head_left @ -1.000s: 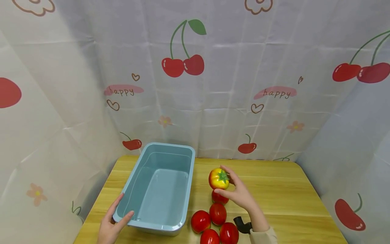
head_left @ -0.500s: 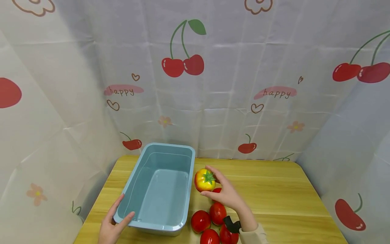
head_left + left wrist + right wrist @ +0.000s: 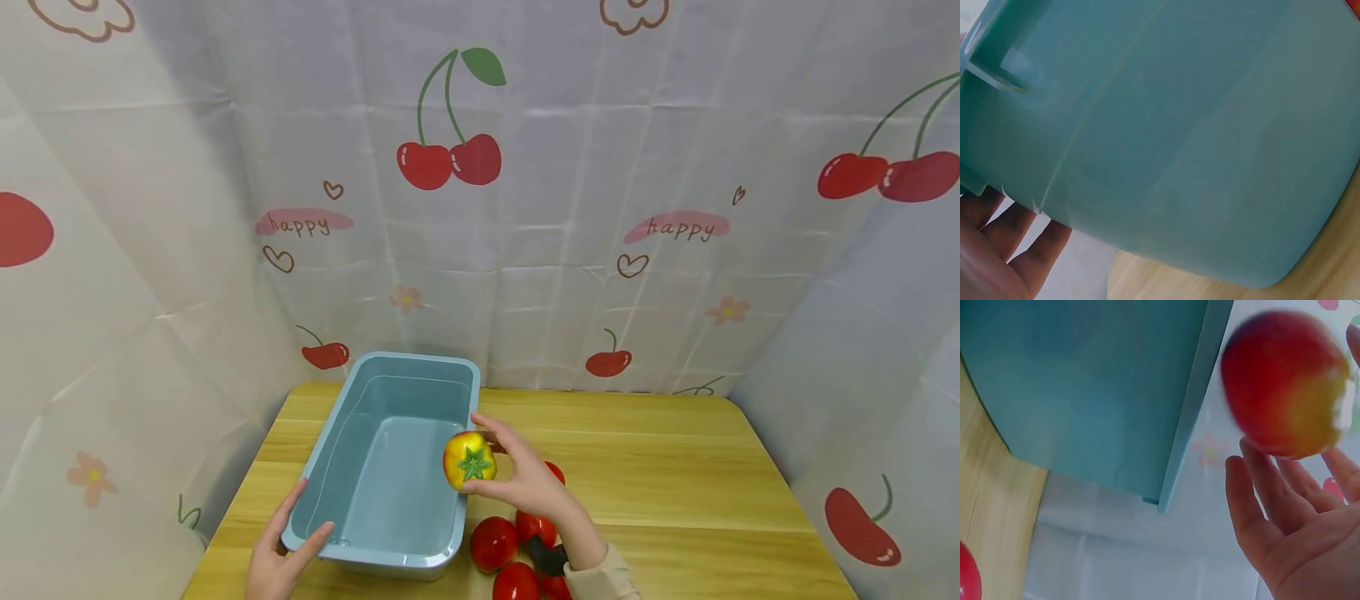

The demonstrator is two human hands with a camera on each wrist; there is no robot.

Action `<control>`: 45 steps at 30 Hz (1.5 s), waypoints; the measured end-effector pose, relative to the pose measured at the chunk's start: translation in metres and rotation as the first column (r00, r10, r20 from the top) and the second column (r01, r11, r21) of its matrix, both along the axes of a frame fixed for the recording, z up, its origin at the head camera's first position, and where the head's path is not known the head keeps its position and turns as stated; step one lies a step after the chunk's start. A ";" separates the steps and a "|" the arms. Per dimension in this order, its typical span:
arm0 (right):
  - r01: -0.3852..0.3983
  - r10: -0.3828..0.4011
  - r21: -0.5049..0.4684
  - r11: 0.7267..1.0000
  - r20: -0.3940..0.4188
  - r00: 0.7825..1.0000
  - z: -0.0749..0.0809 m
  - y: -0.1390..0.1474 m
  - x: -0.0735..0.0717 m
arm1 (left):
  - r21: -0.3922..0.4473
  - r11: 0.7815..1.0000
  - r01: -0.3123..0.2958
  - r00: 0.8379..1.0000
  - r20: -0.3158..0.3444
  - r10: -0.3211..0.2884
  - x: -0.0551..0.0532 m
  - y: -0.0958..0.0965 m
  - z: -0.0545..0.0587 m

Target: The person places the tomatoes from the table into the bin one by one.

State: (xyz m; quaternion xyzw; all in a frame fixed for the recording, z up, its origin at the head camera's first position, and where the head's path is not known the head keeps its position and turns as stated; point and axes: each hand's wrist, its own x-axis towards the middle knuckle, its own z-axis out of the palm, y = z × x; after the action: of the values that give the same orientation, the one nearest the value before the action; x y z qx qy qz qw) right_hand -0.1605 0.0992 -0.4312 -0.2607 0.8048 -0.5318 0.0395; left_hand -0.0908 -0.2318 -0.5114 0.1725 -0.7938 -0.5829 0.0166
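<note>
A yellow-and-red tomato (image 3: 457, 452) with a green star-shaped calyx is held between the thumb and fingers of my right hand (image 3: 528, 483), over the right rim of a blue plastic bin (image 3: 401, 500). In the right wrist view, the tomato (image 3: 1282, 384) is above the fingers, apart from the bin wall (image 3: 1085, 394). My left hand (image 3: 276, 557) grips the bin's near left corner, thumb over the near rim and fingers along the left side. The left wrist view has the bin's outer wall (image 3: 1166, 137) and fingers (image 3: 1041, 256) under the rim. Nothing lies on the visible bin floor.
Several red round fruits (image 3: 494, 544) lie on the wooden table (image 3: 675, 467) right of the bin, partly hidden by my right arm. A black wrist strap (image 3: 546, 557) is on that arm. A cherry-printed curtain (image 3: 555, 250) closes off the back and sides.
My right hand has carried the tomato left, from above the red fruits to the bin's right rim, and its calyx has turned toward the head camera. My left hand has stayed on the corner.
</note>
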 end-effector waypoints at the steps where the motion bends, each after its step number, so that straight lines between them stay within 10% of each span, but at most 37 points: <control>1: -0.010 0.010 -0.001 1.000 -0.001 1.000 -0.004 -0.001 -0.002 | 0.004 1.000 -0.001 1.000 0.000 0.001 0.000 0.000 0.000; 14: -0.079 0.079 0.018 0.997 -0.055 0.995 -0.027 -0.008 -0.009 | 0.002 1.000 -0.007 1.000 -0.005 0.007 0.001 0.002 0.000; 45: 0.028 -0.030 -0.054 0.998 -0.037 0.999 -0.033 0.027 -0.015 | -0.033 0.999 -0.003 1.000 0.017 0.003 0.000 0.002 0.002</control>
State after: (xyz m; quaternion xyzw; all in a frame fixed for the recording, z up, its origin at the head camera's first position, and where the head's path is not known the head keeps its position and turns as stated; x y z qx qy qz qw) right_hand -0.1758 0.1264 -0.4643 -0.2598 0.7946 -0.5486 0.0095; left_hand -0.0907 -0.2302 -0.5099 0.1782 -0.8032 -0.5683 0.0137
